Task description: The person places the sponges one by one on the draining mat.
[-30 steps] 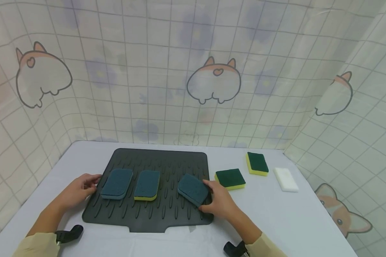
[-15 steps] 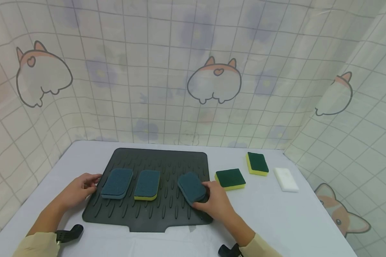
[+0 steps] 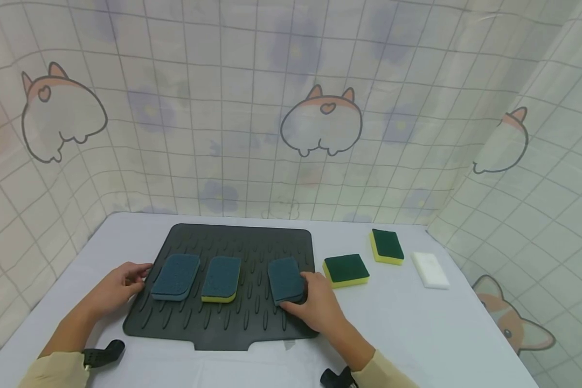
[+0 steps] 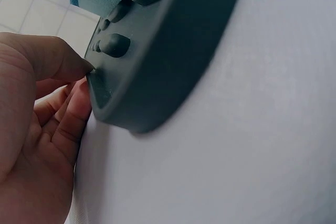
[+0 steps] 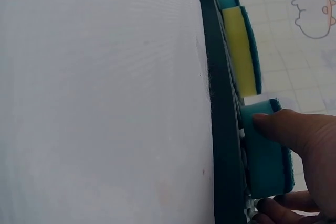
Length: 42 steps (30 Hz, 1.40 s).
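At the right edge of the dark ribbed mat (image 3: 233, 253), the right hand (image 3: 317, 307) curls its fingers (image 5: 286, 127) round the near end of a blue sponge (image 3: 285, 279), thumb on one side and fingertips on the other, gripping it as it lies flat on the mat. Across at the mat's left edge, the left hand (image 3: 118, 285) rests with thumb and fingers (image 4: 63, 61) pinching the rim, seemingly steadying it. Two more blue sponges, the left sponge (image 3: 177, 277) and the middle sponge (image 3: 221, 278), lie in a row beside the gripped one. Off the mat, toward the right edge of the counter (image 3: 431, 334), sit two green-topped yellow sponges (image 3: 346, 270) and a white block (image 3: 430, 269). The step in hand looks like squaring the third sponge into line; next probably calls for letting go cleanly without nudging it.
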{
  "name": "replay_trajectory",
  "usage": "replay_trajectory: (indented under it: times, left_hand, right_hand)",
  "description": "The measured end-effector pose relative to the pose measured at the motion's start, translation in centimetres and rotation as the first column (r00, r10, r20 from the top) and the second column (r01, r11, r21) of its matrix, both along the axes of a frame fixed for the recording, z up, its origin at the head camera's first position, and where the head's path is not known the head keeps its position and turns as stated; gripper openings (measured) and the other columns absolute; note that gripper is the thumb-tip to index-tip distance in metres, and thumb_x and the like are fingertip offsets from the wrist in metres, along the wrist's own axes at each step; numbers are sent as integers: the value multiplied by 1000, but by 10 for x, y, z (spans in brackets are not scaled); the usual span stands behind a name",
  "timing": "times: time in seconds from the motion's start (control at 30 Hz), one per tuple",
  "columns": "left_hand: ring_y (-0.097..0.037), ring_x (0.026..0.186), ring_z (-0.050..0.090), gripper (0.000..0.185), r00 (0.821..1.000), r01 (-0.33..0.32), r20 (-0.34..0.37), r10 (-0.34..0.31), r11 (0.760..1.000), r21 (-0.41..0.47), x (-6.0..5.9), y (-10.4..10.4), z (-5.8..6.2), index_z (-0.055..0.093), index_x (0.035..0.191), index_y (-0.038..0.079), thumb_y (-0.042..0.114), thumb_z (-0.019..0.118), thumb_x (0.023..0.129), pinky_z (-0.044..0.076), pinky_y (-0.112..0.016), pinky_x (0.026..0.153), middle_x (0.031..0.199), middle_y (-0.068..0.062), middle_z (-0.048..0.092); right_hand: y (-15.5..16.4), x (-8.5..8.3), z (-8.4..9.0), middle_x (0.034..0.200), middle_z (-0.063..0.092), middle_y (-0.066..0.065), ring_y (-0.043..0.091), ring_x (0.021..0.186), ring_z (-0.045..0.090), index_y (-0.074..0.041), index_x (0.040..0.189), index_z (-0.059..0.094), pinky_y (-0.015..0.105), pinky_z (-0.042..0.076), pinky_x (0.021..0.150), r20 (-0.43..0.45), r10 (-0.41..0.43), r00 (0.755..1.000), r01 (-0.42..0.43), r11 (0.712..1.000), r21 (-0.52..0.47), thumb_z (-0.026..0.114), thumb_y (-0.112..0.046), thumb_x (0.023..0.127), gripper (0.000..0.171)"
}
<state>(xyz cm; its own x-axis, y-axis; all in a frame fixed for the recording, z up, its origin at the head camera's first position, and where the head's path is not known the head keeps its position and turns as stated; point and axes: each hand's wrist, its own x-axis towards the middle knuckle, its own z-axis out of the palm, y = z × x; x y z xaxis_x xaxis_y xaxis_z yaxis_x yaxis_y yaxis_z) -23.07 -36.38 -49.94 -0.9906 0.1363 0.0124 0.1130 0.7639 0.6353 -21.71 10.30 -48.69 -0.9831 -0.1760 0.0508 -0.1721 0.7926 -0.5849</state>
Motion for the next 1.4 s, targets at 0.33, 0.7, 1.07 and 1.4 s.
replay_trajectory:
  times: [0.33,0.7,1.07,1.4]
  left_hand:
    - [-25,100,54,50,1000,8,-12,-8,1000,-13,-1,-1,-1,51,142,-12,-2,58,94,48,-24,75,122,-24,60]
    - [-25,100,54,50,1000,11,-10,-11,1000,-14,0,1,2,51,141,-13,-2,58,93,49,-25,76,123,-25,61]
    - [-25,100,54,50,1000,15,-7,-15,1000,-5,1,1,3,51,141,-12,-2,59,93,47,-23,75,124,-26,60]
    - [-25,100,53,52,1000,1,9,-1,1000,-2,1,2,4,49,143,-12,-1,59,93,48,-23,73,123,-25,60]
  right_hand:
    - [-6,1,1,132,58,19,30,120,59,5,138,53,48,51,102,-20,5,1000,-5,1000,-12,83,-43,83,79]
    - [-11,2,3,119,67,13,26,110,65,3,135,56,45,56,92,18,-16,1000,17,998,-61,85,-38,83,72]
    - [-14,0,4,102,68,6,18,94,63,0,122,62,39,55,83,36,-6,999,10,996,-90,88,-34,80,59]
    - [-5,-2,1,104,68,3,17,97,63,-2,125,63,37,56,84,29,34,999,-31,995,-93,88,-31,81,59]
